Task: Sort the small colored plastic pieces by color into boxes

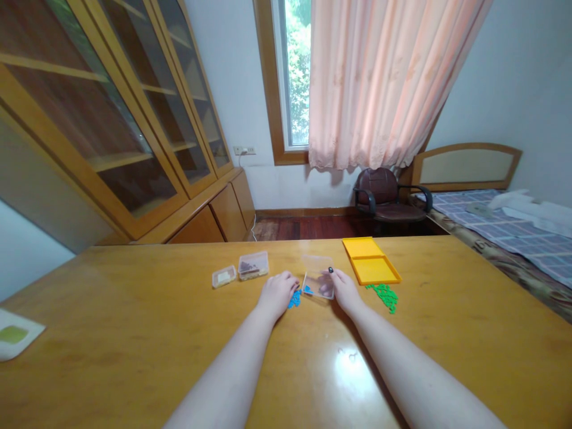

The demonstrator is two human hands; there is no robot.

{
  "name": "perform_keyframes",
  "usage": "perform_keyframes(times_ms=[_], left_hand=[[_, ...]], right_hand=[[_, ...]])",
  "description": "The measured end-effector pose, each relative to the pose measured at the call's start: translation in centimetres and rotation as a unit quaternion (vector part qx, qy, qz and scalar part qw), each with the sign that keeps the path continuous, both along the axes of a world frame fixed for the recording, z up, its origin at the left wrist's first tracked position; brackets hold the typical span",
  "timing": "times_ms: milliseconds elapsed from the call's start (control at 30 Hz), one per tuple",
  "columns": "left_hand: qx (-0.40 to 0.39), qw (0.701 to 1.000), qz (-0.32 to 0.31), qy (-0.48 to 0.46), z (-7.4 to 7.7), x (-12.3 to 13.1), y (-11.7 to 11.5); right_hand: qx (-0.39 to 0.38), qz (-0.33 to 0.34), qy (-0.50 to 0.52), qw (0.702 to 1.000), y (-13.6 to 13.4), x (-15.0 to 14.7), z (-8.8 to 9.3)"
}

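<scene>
My right hand grips the right side of a clear plastic box, whose lid stands open at the back. A little blue shows inside the box at its left end. Just left of the box lies a small heap of blue pieces. My left hand is over that heap, fingers bent down at its upper edge; whether a piece is between the fingertips is hidden. Farther right, a pile of green pieces lies in front of an open yellow case.
Left of my hands stand a clear box with dark pieces and a smaller clear box with something pale. A white item with a green patch lies at the table's left edge. Beyond the wooden table are a chair and a bed.
</scene>
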State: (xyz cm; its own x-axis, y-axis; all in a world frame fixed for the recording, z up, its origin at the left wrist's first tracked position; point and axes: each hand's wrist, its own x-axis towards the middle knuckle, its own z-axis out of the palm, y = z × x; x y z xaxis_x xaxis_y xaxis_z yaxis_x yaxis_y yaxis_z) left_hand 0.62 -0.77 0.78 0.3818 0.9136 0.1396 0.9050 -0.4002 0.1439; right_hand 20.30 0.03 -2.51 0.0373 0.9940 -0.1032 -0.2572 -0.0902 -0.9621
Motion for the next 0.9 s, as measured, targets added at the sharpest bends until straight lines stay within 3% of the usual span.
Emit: perform_keyframes(times_ms=[300,900], left_hand=[[-0.016,0.999,-0.026,0.032,-0.81,0.61,0.23],[-0.013,0.999,-0.045,0.022,0.13,0.13,-0.13]], right_hand=[[0.007,-0.025,0.003,1.0,0.02,0.05,0.24],[-0.001,-0.015,0.013,1.0,-0.05,0.06,0.47]])
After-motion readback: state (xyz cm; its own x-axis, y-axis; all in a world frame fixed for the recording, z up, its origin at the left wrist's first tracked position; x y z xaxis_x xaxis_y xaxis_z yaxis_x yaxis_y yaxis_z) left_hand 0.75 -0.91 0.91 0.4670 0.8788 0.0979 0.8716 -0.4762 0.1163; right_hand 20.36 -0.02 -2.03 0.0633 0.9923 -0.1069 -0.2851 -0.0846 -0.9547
